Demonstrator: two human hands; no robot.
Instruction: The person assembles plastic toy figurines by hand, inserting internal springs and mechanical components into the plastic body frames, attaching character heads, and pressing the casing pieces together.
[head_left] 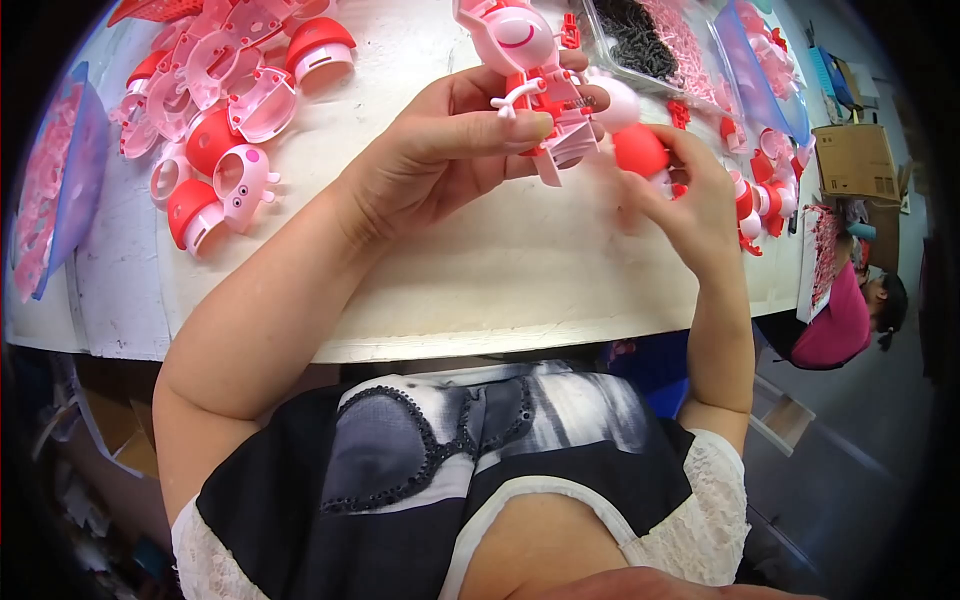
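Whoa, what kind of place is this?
Maybe a toy-assembly workshop: the left hand holds an unfinished-looking pink and red plastic toy, loose pink and red plastic parts lie heaped on a white table, and a translucent blue plastic tub holds more pink pieces.

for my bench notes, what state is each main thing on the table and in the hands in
left hand, gripping toy figure
pink-and-red toy figure, raised, tilted
right hand, at red-domed part, grip unclear
red-domed part, partly hidden
clear tray, uncovered, holding parts
left blue basin, uncovered, holding pink parts
pink face shell, lying eyes up
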